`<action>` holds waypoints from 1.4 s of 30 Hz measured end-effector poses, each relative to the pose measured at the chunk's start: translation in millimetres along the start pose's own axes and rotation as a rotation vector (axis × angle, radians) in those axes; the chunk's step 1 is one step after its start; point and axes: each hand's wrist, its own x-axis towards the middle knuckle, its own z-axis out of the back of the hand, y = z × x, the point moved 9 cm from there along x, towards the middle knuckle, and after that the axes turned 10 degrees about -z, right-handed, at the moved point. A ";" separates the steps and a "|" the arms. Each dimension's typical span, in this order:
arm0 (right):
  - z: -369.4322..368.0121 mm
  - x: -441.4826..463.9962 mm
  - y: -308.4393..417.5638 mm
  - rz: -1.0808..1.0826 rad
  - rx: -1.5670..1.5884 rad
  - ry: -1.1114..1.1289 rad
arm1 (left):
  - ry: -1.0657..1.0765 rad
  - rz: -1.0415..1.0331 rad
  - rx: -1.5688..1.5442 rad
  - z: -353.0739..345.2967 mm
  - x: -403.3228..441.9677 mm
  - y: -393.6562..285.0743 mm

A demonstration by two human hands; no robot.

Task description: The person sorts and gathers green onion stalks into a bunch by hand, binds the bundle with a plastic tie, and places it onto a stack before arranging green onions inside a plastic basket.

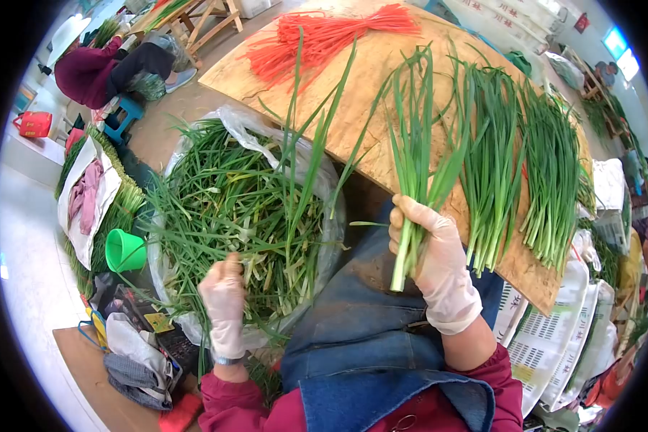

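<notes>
My right hand point(443, 263), in a whitish glove, is closed around a small bunch of Chinese chives point(415, 155). The pale stalk ends point down toward my lap and the green leaves spread up over the board. My left hand point(223, 299), gloved too, is at the near left edge of a big plastic-lined container of loose leaves point(227, 194). Its fingers are curled closed; whatever they hold, if anything, cannot be made out. A few long leaves point(306, 169) stick up, blurred, above the pile between my hands.
On the wooden board point(360, 86) lie two rows of chives point(493, 144) and a heap of red ties point(317, 36). A green cup point(124, 250) and a grey bag point(140, 367) are at left. Another person point(86, 72) sits at the back left near a blue stool point(124, 117).
</notes>
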 end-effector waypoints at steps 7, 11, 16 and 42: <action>-2.0 -4.4 -12.1 -0.122 0.105 0.112 | 0.306 -0.342 0.538 -90.9 12.3 -24.2; -1.1 -7.3 -12.5 -0.148 0.110 0.156 | 0.311 -0.166 0.037 -78.3 19.2 -28.4; -20.7 -19.7 -11.4 -0.044 -0.068 0.083 | 0.505 0.233 -0.668 -81.7 -11.8 -94.7; -7.0 -6.7 -10.3 0.002 0.039 0.133 | 0.569 0.327 -0.840 -132.8 -65.3 -110.6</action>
